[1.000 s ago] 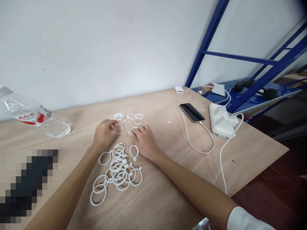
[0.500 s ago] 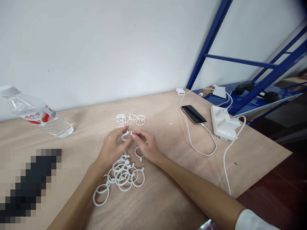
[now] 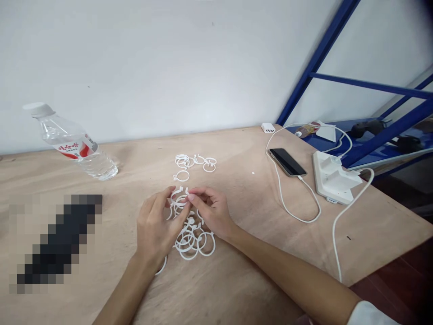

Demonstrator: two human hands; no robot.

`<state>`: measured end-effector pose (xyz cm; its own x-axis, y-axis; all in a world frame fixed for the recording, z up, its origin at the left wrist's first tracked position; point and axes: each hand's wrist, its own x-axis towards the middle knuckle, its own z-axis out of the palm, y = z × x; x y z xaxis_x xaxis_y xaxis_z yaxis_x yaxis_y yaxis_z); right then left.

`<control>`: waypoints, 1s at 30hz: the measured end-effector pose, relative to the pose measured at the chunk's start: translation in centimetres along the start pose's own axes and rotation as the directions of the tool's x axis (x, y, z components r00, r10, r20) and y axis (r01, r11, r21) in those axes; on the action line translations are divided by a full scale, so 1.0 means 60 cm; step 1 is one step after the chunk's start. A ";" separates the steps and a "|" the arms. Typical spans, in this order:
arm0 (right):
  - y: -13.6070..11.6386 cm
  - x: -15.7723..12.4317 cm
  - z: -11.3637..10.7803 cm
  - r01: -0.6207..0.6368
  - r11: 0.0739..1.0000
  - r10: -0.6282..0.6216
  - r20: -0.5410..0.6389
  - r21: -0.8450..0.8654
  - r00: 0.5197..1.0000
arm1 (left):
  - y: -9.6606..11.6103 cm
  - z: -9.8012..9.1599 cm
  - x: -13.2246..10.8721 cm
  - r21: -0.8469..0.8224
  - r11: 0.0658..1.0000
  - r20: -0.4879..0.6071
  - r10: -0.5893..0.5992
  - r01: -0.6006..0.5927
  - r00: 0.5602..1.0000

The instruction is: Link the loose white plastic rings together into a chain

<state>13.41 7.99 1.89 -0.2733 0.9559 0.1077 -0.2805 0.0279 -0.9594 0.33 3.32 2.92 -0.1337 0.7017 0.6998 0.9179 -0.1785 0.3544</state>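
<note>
My left hand (image 3: pixel 157 228) and my right hand (image 3: pixel 211 212) meet above the wooden table (image 3: pixel 237 280), both pinching one white plastic ring (image 3: pixel 179 197) held between their fingertips. Under and just behind the hands lies a heap of several white rings (image 3: pixel 192 237). A single ring (image 3: pixel 181 176) lies a little farther back, and a smaller cluster of rings (image 3: pixel 196 161) sits beyond it toward the wall.
A plastic water bottle (image 3: pixel 72 142) leans at the back left. A pixelated dark shape (image 3: pixel 56 243) lies at the left. At the right are a black phone (image 3: pixel 287 161) on a white cable (image 3: pixel 294 212), a white power strip (image 3: pixel 334 178) and a blue metal rack (image 3: pixel 368 108).
Both hands came back from the far rings toward me and lifted one ring between them. One ring now lies alone behind the hands. The camera view shifted left.
</note>
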 end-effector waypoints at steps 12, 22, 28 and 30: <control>-0.015 0.004 -0.004 -0.079 0.991 0.082 -0.025 0.106 0.996 | -0.010 -0.011 -0.006 -0.124 0.987 0.037 0.104 -0.098 0.994; -0.022 0.012 -0.009 -0.043 0.996 0.031 0.153 0.076 0.988 | -0.001 -0.019 -0.008 -0.300 0.954 0.177 0.032 0.023 0.984; -0.022 0.011 -0.010 -0.032 0.998 0.025 0.145 0.047 0.989 | -0.005 -0.018 -0.012 -0.318 0.939 0.242 -0.052 0.130 0.969; -0.022 0.012 -0.011 -0.029 0.999 0.027 0.151 0.013 0.988 | -0.003 -0.017 -0.011 -0.316 0.942 0.242 -0.033 0.111 0.970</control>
<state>14.20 8.81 3.09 -0.4165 0.9012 0.1201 -0.2844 -0.0037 -0.9587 -0.15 2.20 3.02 -0.0694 0.8532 0.5169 0.7320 -0.3085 0.6075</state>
